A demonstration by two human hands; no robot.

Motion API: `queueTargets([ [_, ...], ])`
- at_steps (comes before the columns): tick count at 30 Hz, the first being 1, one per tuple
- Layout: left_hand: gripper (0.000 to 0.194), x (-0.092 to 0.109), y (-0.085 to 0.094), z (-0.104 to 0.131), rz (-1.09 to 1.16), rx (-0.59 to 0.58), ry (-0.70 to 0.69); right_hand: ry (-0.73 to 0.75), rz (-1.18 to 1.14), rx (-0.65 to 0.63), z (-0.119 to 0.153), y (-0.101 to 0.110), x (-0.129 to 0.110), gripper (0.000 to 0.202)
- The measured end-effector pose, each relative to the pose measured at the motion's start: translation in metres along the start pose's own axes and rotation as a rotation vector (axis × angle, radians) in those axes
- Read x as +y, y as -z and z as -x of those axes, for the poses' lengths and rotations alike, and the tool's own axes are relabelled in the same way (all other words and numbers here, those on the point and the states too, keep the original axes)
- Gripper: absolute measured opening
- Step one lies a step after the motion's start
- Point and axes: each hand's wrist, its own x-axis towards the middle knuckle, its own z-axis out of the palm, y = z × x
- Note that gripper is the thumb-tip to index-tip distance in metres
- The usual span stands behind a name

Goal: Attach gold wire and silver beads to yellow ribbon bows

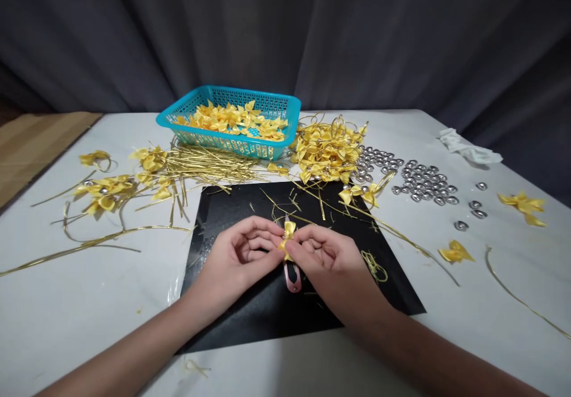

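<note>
Both hands meet above the black mat (250, 320), pinching one small yellow ribbon bow (289, 229) between them. My left hand (250, 248) grips its left side with thumb and fingertips. From the other side, my right hand (328, 251) holds it with thumb and index finger, the other fingers curled. Whatever lies behind the fingertips is hidden. Just below the bow, a utility knife with a pink end (293, 281) lies on the mat, partly covered by the hands. Snipped bits of gold cord (292, 196) are scattered over the mat.
A blue plastic basket (163, 119) at the back holds yellow bows (227, 117). Gold cords (209, 164) lie before it. To its right are a heap of bows (328, 150) and silver beads (428, 183). A white cloth (470, 148) lies back right.
</note>
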Motion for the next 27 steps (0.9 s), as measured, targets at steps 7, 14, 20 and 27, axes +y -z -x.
queueTargets([
  [7,0.011,0.002,0.0,0.002,-0.009,0.04,-0.019,0.044,0.012,0.0,0.0,-0.001,0.001,0.016],
  [14,0.011,0.002,-0.001,0.003,-0.04,0.101,-0.03,0.05,0.028,0.016,0.005,0.003,-0.004,0.016],
  [20,0.013,-0.001,0.002,0.003,-0.022,0.031,-0.023,0.022,0.053,-0.014,0.007,0.001,-0.009,0.016],
  [27,0.033,0.001,0.007,-0.003,0.087,-0.084,0.036,0.099,0.034,0.002,0.006,0.0,-0.002,0.016],
])
